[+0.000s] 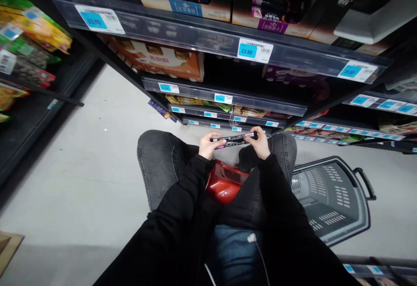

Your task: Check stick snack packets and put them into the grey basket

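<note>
Between my knees, above the floor, I hold a long thin black stick packet [235,139] with white print and a pink patch near its left end. It looks like one or more stick sachets pressed together; I cannot tell how many. My left hand [208,145] pinches the left end, thumb on top. At the other end my right hand [260,143] has its fingers closed on the packet. Below the hands a glossy red object [224,188] shows between my legs, partly hidden by them.
Shelves of boxed drinks with price tags [255,50] rise in front. An orange carton [166,62] sits on a lower shelf. A grey shopping basket [335,190] with a black handle stands on the floor at right. Bagged snacks [29,30] fill a rack at left.
</note>
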Tool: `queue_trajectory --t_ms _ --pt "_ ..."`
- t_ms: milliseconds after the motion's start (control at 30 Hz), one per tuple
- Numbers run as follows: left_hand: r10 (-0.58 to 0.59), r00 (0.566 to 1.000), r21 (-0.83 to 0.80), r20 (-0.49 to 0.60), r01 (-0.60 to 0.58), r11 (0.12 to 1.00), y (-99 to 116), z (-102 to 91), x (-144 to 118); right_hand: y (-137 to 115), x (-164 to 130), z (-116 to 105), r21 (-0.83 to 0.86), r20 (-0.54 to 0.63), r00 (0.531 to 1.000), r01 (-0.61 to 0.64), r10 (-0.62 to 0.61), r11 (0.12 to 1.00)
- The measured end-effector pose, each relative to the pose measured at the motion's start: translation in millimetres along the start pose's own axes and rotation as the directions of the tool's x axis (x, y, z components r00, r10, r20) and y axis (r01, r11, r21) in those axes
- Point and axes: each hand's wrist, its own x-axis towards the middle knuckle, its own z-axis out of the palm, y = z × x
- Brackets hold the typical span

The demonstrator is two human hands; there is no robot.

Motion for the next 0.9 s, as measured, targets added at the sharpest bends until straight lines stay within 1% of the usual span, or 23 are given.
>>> queue_trajectory --t_ms 67,167,233,300,400,533,600,733,900 --pt "-0.068 0.995 -0.029 0.067 0.070 0.997 4 -0.5 -1 0 0 0 0.018 -0.021 1.000 -0.021 0.021 1.000" --pt "-0.165 0.959 0.009 0.232 0.167 0.986 8 -2.4 -3 0 0 0 0.086 -0.034 0.997 -0.062 0.065 0.994" --pt "-0.179 0.922 0.080 0.344 0.161 0.984 8 -3.0 -4 -1 1 0 0.160 -0.027 0.994 -0.104 0.110 0.982" --pt "-0.188 0.874 0.152 0.447 0.133 0.979 7 -2.1 -6 -2 1 0 0.227 -0.023 0.988 -0.144 0.153 0.963" --pt "-0.246 0.796 0.234 0.553 0.134 0.963 4 1.4 -10 -2 1 1 0.250 -0.019 0.981 -0.182 0.192 0.951" --pt "-0.320 0.694 0.300 0.645 0.155 0.941 3 5.8 -15 0 1 2 0.237 0.020 0.975 -0.220 0.222 0.946" --pt "-0.327 0.660 0.314 0.676 0.143 0.939 3 6.9 -17 1 1 3 0.225 0.022 0.973 -0.230 0.231 0.947" --pt "-0.337 0.625 0.326 0.704 0.137 0.935 -1 8.9 -18 3 2 4 0.201 0.013 0.969 -0.243 0.245 0.949" --pt "-0.361 0.607 0.321 0.708 0.178 0.930 -2 14.6 -21 9 4 5 0.188 -0.060 0.966 -0.237 0.252 0.953"
